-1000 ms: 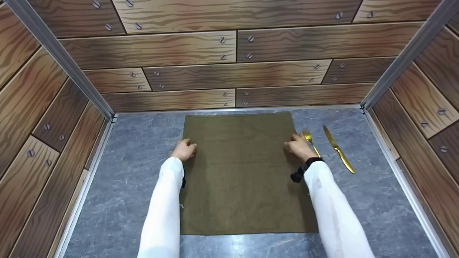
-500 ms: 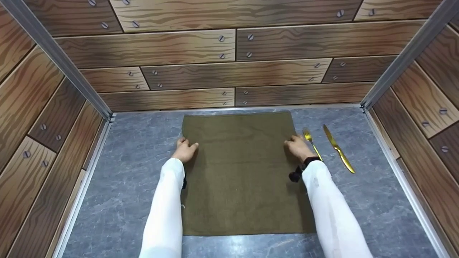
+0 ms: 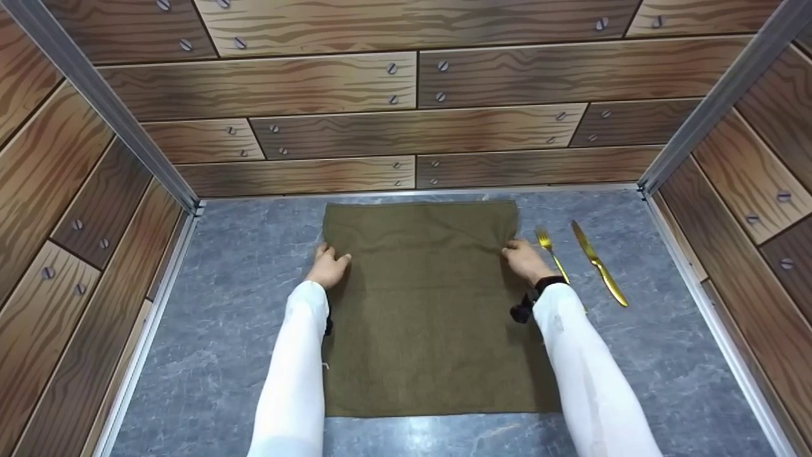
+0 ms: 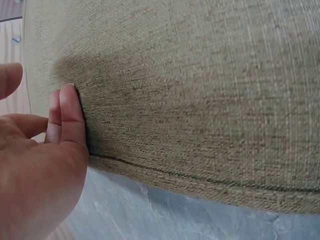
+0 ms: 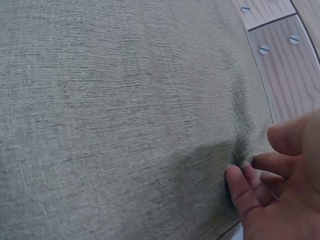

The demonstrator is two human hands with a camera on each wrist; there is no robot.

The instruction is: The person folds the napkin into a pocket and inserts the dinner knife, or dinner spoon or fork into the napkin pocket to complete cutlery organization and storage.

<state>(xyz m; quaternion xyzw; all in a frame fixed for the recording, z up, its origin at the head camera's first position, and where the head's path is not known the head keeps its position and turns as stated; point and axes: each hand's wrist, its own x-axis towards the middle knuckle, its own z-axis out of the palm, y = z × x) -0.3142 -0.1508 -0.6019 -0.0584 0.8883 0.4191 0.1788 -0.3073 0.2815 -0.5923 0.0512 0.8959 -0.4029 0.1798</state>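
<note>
An olive-brown cloth (image 3: 431, 317) lies spread on the grey marbled surface. At its left edge, my left hand (image 3: 328, 268) touches the fabric. In the left wrist view, the thumb is apart from the fingers (image 4: 72, 117), which extend against the cloth. Opposite, my right hand (image 3: 524, 260) holds the right edge with bent fingers, and the fabric puckers there. The right wrist view shows the fingertips (image 5: 237, 180) against the cloth beside a raised fold. How tightly the right thumb presses is hard to see.
A gold fork (image 3: 545, 241) lies just right of my right hand, its handle partly hidden by the sleeve. Farther right is a gold knife (image 3: 593, 260). Wood-patterned walls (image 3: 419, 133) enclose the back and sides.
The cloth's right edge has drawn inward at my right hand, with new creases across its upper part. My right hand has shifted slightly left; my left hand has barely moved.
</note>
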